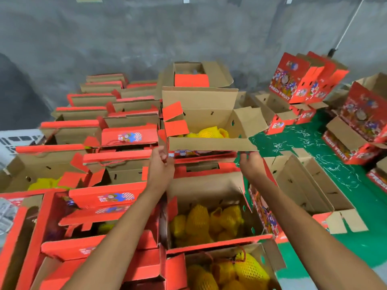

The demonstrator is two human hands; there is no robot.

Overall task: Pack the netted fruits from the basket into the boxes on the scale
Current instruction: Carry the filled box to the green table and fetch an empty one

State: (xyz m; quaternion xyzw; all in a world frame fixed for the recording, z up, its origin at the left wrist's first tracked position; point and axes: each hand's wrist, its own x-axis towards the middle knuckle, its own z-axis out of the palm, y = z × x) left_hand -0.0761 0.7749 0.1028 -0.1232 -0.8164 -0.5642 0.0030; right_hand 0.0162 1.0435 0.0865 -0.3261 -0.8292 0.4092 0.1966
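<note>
An open red-and-brown carton [211, 144] sits on top of a stack ahead of me, with yellow netted fruits [209, 132] inside. My left hand [161, 164] grips its near left corner. My right hand [250, 164] holds its near right bottom edge, fingers curled under. Closer to me, an open carton [209, 185] holds several yellow netted fruits [207, 222]. Another carton [272, 262] of netted fruits [249, 271] lies at the bottom edge. No basket or scale is in view.
Rows of red cartons [117, 124] with folded flaps fill the left side. Empty open cartons [310, 185] and printed red cartons [301, 80] stand on the green floor [314, 143] at the right. A grey wall [146, 38] is behind.
</note>
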